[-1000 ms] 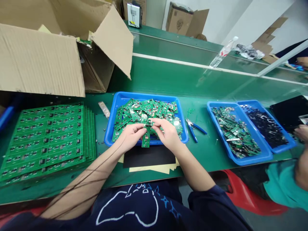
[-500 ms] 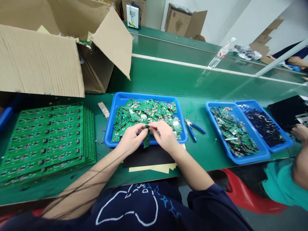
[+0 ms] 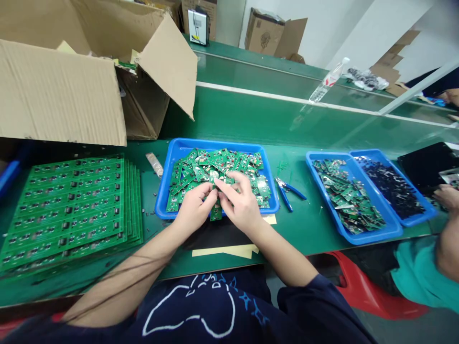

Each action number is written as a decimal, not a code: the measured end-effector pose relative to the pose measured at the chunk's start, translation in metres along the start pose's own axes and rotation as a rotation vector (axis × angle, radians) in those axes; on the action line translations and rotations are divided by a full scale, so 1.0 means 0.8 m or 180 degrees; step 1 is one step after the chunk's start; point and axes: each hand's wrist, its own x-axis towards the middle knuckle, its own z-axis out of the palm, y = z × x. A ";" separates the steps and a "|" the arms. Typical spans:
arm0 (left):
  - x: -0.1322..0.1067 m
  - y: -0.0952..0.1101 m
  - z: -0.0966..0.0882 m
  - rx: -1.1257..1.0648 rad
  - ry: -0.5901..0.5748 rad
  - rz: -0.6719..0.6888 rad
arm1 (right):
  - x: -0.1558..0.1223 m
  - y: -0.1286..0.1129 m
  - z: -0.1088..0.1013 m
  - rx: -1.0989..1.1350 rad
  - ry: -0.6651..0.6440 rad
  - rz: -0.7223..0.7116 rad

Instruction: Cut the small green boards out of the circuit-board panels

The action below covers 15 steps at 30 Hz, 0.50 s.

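My left hand (image 3: 195, 206) pinches a small green circuit board (image 3: 215, 213) between thumb and fingers, over the front rim of a blue tray (image 3: 163, 191). The board points towards me, its lower end showing below my fingertips. From the other side, the thumb and index finger of my right hand (image 3: 243, 205) close on the same board, the remaining fingers raised and bent. My fingertips hide the board's middle. Inside the tray lies a heap of similar green boards (image 3: 224, 160). Beneath my hands, a black sheet (image 3: 215, 234) rests over yellowish paper (image 3: 222, 251).
Stacked green board panels (image 3: 68, 205) stand at left, under an open cardboard box (image 3: 60, 95). Blue-handled cutters (image 3: 287, 191) lie right of the tray. Further right are a blue tray of boards (image 3: 324, 208), one of black parts (image 3: 430, 212), and a co-worker's hand (image 3: 446, 197). A bottle (image 3: 328, 81) stands behind.
My right hand has shifted its grip: its index finger now reaches across the board and the other fingers have lifted and spread. The board has moved slightly left; my left hand keeps its pinch.
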 end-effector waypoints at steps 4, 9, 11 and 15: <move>0.003 -0.006 -0.001 -0.0160 -0.0103 -0.0143 | 0.004 0.008 -0.004 -0.0172 0.0250 -0.0050; 0.005 -0.006 0.000 -0.0380 -0.0317 -0.0200 | 0.010 0.019 -0.006 -0.0104 0.0151 -0.0272; 0.006 -0.006 0.001 -0.0345 -0.0290 -0.0228 | 0.010 0.019 -0.007 -0.0098 0.0071 -0.0367; 0.008 -0.006 0.001 -0.0420 -0.0091 -0.0391 | 0.008 0.016 -0.008 0.0053 0.0096 -0.0546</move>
